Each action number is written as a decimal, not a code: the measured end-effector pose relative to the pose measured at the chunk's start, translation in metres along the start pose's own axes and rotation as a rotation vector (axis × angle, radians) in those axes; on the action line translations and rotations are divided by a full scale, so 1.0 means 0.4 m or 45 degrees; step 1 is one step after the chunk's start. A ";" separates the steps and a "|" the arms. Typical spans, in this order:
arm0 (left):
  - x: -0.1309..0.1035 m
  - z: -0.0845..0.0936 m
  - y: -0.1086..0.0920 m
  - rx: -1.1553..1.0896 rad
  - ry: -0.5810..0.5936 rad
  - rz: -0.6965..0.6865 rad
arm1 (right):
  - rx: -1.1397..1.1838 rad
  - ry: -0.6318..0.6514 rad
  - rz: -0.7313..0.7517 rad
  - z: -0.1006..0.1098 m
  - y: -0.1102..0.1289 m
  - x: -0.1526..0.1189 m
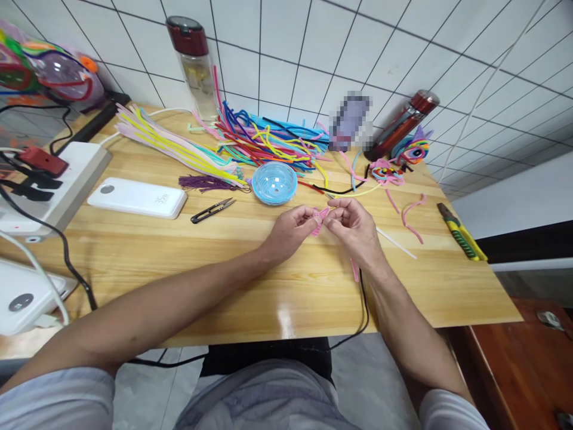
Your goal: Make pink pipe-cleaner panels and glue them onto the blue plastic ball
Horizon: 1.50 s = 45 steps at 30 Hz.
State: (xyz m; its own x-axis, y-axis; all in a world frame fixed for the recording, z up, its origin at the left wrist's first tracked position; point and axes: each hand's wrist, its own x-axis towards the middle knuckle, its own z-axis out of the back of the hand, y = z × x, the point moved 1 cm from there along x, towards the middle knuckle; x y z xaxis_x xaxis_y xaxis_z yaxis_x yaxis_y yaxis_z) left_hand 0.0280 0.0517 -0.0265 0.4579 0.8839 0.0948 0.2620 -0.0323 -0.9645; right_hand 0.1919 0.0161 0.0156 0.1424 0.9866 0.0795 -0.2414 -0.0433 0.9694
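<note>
2 hands (290,232), 1 bowl (274,183)

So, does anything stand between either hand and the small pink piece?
Nothing visible does: the left hand pinches the pink piece, and the right hand's fingertips are at its edge. The blue bowl sits beyond, out of the way.

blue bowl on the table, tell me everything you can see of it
The bowl is round and light blue, with a glossy inside that looks like plastic or glass. It stands upright, open side up, on the wooden table, beyond the left hand, which does not touch it. Coloured fuzzy sticks lie close behind. A small spot shows inside, too small to make out.
</note>
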 end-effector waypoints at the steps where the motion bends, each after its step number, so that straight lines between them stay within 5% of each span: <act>1: -0.002 0.000 -0.001 0.027 0.003 -0.019 | -0.004 0.001 0.011 -0.001 -0.001 -0.001; 45: -0.009 -0.005 -0.016 0.163 0.030 -0.011 | -0.197 0.000 -0.068 -0.007 0.008 -0.008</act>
State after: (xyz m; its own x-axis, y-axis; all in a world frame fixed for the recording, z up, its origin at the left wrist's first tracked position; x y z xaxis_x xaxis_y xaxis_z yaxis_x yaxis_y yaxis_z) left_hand 0.0264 0.0480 -0.0202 0.4763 0.8726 0.1079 0.1564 0.0367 -0.9870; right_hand 0.1879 0.0132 0.0176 0.1588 0.9869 0.0284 -0.3782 0.0343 0.9251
